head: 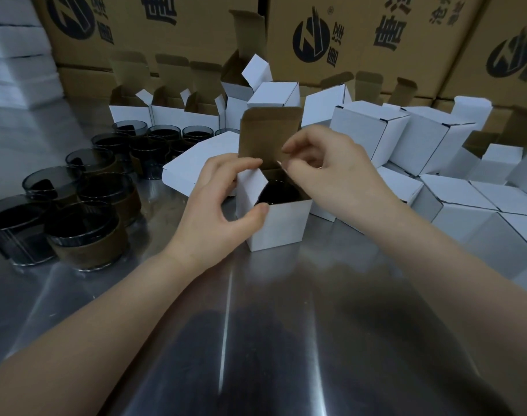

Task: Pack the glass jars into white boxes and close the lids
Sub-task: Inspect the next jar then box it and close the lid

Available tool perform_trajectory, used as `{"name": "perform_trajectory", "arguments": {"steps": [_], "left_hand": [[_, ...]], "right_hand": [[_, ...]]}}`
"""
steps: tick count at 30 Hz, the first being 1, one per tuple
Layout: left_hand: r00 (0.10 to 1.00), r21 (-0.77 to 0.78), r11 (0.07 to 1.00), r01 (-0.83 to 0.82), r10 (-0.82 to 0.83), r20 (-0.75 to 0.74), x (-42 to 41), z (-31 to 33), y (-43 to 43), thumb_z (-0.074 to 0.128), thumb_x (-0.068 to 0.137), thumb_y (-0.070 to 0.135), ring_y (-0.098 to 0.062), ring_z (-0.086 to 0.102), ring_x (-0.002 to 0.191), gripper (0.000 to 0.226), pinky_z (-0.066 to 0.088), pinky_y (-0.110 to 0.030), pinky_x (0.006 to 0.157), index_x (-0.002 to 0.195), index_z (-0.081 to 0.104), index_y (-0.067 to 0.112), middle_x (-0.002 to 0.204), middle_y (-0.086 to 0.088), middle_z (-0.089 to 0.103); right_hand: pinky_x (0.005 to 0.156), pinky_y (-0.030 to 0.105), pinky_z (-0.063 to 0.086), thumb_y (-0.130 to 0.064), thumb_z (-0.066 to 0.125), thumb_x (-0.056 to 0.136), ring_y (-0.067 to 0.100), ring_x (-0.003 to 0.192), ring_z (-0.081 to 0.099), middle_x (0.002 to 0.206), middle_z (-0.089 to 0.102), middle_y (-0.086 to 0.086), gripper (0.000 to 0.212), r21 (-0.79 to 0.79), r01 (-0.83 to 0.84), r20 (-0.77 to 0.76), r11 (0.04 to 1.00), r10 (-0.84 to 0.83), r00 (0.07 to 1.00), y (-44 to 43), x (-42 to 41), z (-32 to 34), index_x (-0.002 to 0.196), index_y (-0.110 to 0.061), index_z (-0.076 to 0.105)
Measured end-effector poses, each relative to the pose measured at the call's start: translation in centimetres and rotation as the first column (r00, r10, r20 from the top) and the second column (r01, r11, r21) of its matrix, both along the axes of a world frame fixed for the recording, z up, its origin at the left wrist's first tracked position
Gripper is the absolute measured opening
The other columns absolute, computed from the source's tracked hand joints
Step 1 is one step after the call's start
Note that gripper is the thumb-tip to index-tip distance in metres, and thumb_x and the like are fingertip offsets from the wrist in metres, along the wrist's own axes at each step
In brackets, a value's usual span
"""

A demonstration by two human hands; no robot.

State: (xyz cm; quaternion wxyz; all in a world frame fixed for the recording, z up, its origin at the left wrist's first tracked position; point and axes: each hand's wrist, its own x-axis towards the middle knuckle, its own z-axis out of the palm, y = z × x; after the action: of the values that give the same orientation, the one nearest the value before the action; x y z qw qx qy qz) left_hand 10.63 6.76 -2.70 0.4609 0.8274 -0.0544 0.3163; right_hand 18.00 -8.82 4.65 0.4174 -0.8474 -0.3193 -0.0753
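Note:
A small white box [281, 225] stands on the steel table in the middle of the head view, its brown-lined lid [266, 135] upright. A dark glass jar [275, 193] sits inside it. My left hand [218, 207] grips the box's left corner, thumb on the front wall and fingers on the left side flap. My right hand [331, 168] pinches the right side flap at the box's top. Several dark glass jars [76, 211] with brown bands stand at the left.
Open white boxes [166, 112] line the back behind the jars. Several closed white boxes [436, 175] are piled at the right. Large printed cardboard cartons [346, 40] wall off the back. A flat white box [193, 169] lies behind my left hand.

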Motion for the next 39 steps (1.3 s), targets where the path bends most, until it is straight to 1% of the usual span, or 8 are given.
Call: {"name": "perform_trajectory", "arguments": {"steps": [5,11,16,20,23,28,33,39], "left_hand": [[0.997,-0.045,0.998,0.032,-0.035,-0.072,0.1,0.0,0.0,0.06,0.083,0.028,-0.01,0.042,0.132,0.043,0.036,-0.04,0.113,0.126,0.059,0.026,0.135,0.003,0.041],[0.989,-0.191,0.979,0.065,-0.089,-0.121,0.4,0.5,0.0,0.053,0.094,0.028,0.009,0.043,0.122,0.021,0.03,-0.002,0.098,0.11,0.067,0.033,0.13,0.013,0.051],[0.987,-0.295,0.952,0.077,-0.116,-0.115,0.9,0.7,0.2,0.056,0.096,0.008,0.006,0.052,0.119,0.029,0.038,-0.016,0.102,0.1,0.072,0.032,0.124,0.015,0.059],[0.988,-0.318,0.945,0.073,-0.111,-0.104,0.8,0.9,0.0,0.058,0.094,0.007,0.001,0.058,0.11,0.026,0.043,-0.02,0.097,0.092,0.073,0.028,0.11,0.015,0.064],[0.995,-0.351,0.936,0.03,-0.062,-0.079,0.8,1.1,0.0,0.063,0.091,0.005,-0.006,0.061,0.098,0.018,0.047,-0.026,0.09,0.088,0.058,0.022,0.099,0.005,0.065],[0.998,-0.388,0.921,0.031,-0.047,-0.032,0.4,1.4,-0.2,0.062,0.09,-0.002,-0.004,0.058,0.117,0.05,0.044,-0.035,0.107,0.113,0.037,0.036,0.122,0.008,0.065],[0.999,-0.281,0.959,0.017,-0.006,0.04,0.2,1.5,0.1,0.053,0.093,-0.006,0.001,0.052,0.123,0.044,0.04,-0.031,0.11,0.123,0.055,0.026,0.125,0.011,0.062],[1.0,-0.303,0.953,0.009,-0.004,0.019,0.2,1.3,0.1,0.041,0.097,-0.002,0.013,0.054,0.104,0.035,0.045,-0.011,0.09,0.109,0.062,0.025,0.102,0.031,0.062]], "right_hand": [[0.078,0.025,0.05,-0.01,0.05,0.088,0.01,0.093,0.063,0.087,0.074,-0.001,0.016,0.008,-0.007,-0.03,1.0,0.007,1.0,0.1,0.3,-0.6,0.096,-0.022,0.055],[0.085,0.032,0.054,-0.028,0.05,0.095,0.001,0.084,0.066,0.085,0.075,-0.003,0.021,0.072,-0.036,-0.14,0.997,0.046,0.989,0.0,0.7,-0.7,0.113,-0.024,0.038],[0.092,0.036,0.053,-0.061,0.032,0.092,0.004,0.088,0.069,0.081,0.075,-0.009,0.058,0.136,-0.069,-0.207,0.988,0.097,0.974,-0.1,1.4,-0.4,0.146,-0.041,0.023],[0.086,0.035,0.057,-0.066,0.022,0.087,0.006,0.08,0.072,0.079,0.076,-0.005,0.05,0.148,-0.088,-0.249,0.985,0.123,0.961,-0.3,1.8,0.0,0.128,-0.045,0.039],[0.085,0.038,0.059,-0.063,0.024,0.09,0.011,0.079,0.073,0.078,0.076,-0.001,0.042,0.172,-0.095,-0.26,0.981,0.138,0.956,-0.4,1.9,0.2,0.116,-0.039,0.047],[0.081,0.038,0.061,-0.047,0.036,0.102,0.017,0.078,0.074,0.076,0.075,0.007,0.025,0.208,-0.136,-0.289,0.969,0.194,0.937,-0.9,1.5,0.5,0.103,-0.027,0.05],[0.071,0.032,0.062,-0.021,0.062,0.096,0.028,0.082,0.074,0.069,0.071,0.017,0.012,0.223,-0.247,-0.326,0.943,0.311,0.893,-1.7,1.7,0.8,0.099,-0.011,0.056],[0.069,0.024,0.057,-0.005,0.075,0.083,0.022,0.068,0.072,0.073,0.067,0.025,0.019,0.112,-0.315,-0.254,0.943,0.333,0.908,-2.1,2.2,0.8,0.095,-0.006,0.061]]}}
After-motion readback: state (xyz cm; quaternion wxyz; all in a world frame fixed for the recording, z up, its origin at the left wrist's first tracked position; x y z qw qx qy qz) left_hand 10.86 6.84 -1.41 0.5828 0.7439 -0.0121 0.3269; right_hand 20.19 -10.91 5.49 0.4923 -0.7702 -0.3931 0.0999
